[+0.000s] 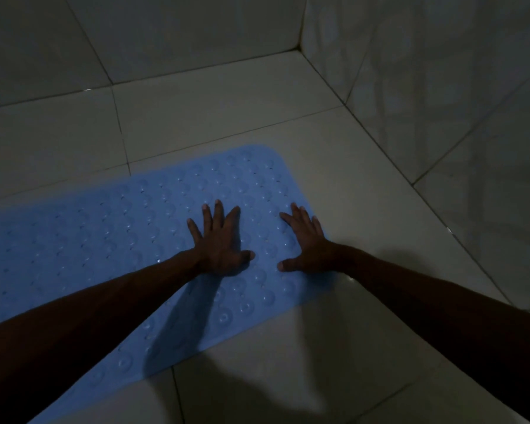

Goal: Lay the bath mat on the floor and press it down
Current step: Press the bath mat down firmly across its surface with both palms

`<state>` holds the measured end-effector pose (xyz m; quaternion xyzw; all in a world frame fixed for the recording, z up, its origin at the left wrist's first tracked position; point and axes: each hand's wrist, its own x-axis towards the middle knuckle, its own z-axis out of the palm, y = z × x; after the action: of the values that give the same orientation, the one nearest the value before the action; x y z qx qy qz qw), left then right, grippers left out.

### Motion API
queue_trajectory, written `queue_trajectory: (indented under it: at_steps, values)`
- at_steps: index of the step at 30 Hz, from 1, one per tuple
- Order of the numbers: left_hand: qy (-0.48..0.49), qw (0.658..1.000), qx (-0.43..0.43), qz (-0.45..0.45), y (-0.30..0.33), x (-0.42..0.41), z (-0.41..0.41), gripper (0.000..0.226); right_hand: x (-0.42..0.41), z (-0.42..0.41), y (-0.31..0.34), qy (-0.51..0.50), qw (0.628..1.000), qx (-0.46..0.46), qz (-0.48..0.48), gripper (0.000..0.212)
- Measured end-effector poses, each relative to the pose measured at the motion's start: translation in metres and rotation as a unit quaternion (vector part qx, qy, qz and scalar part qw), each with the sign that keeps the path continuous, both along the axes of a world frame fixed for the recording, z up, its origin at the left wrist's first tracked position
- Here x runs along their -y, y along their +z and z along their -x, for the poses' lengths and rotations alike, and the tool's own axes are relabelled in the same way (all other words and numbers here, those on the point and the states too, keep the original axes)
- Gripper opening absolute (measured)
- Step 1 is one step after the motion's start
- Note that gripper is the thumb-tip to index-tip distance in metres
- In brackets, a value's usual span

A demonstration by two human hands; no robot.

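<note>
A light blue rubber bath mat (110,240) covered in round suction bumps lies flat on the pale tiled floor (227,111), running from the left edge of view to a rounded end near the middle. My left hand (219,243) presses flat on the mat with fingers spread. My right hand (306,243) presses flat with spread fingers near the mat's right edge. The two hands lie side by side, thumbs pointing toward each other with a small gap between them.
The room is dim. Tiled walls meet in a corner (300,47) at the back right, and the right wall (441,102) runs close beside the mat. Bare floor tiles (288,362) lie in front of the mat and behind it.
</note>
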<state>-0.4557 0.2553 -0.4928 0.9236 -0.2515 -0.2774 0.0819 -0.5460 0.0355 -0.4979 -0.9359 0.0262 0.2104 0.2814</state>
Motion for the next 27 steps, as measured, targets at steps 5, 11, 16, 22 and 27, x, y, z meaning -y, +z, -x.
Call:
queue_trajectory:
  at_steps: [5,11,16,22,27]
  values:
    - [0.012,1.0,-0.014,-0.003,0.004,0.001,0.001,0.125,-0.012,-0.006,0.008,-0.034,0.999,-0.016,0.024,0.128]
    - [-0.001,0.999,-0.019,-0.048,0.005,0.002,0.006,0.146,-0.016,0.016,-0.004,-0.101,0.994,0.026,0.031,0.124]
    - [-0.017,0.999,-0.007,-0.049,0.005,0.001,0.008,0.146,-0.02,0.033,-0.015,-0.119,0.986,0.118,0.007,0.117]
    - [-0.01,0.998,0.013,-0.056,0.005,0.005,0.02,0.14,-0.009,0.025,-0.006,-0.064,0.998,0.009,0.003,0.125]
    - [-0.011,0.999,0.01,-0.037,0.007,0.006,0.028,0.132,0.002,0.022,0.009,-0.001,0.998,-0.056,-0.005,0.133]
